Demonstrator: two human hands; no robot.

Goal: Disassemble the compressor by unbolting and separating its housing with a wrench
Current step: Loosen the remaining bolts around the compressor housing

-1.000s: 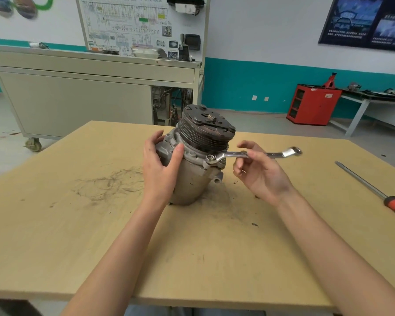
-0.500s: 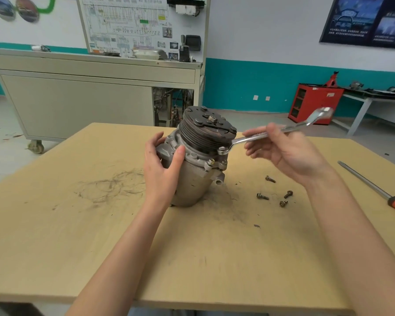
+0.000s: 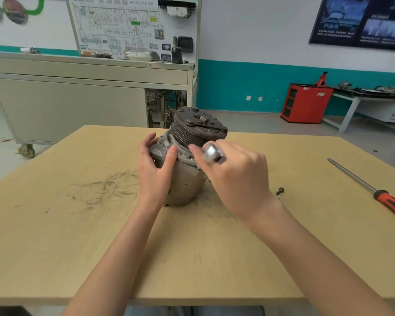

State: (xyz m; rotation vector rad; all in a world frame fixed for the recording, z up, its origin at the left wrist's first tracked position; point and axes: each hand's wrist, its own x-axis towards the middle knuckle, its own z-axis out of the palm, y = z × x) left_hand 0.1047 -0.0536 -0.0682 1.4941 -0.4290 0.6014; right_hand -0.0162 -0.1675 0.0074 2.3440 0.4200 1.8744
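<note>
The compressor (image 3: pixel 187 179) stands on the table (image 3: pixel 78 247), left hand (image 3: pixel 154 172) clasping its side. The right hand (image 3: pixel 237 179), gripping the wrench (image 3: pixel 212 152), has swung in front, perhaps refitting it; one loose bolt (image 3: pixel 279 191) now shows

Automotive training workshop, wiring-diagram panel (image 3: pixel 126 26) on wheeled cabinet (image 3: pixel 78 103), red tool cabinet (image 3: pixel 306 103) with jack stand (image 3: pixel 320 79), cluttered side bench (image 3: pixel 374 92), screwdriver (image 3: pixel 372 190) at scuffed surface's (image 3: pixel 55 236) right edge

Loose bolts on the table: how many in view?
1. A loose bolt lies on the table, right of the right hand gripping the wrench. That hand, or the compressor the left hand holds, may hide more.
</note>
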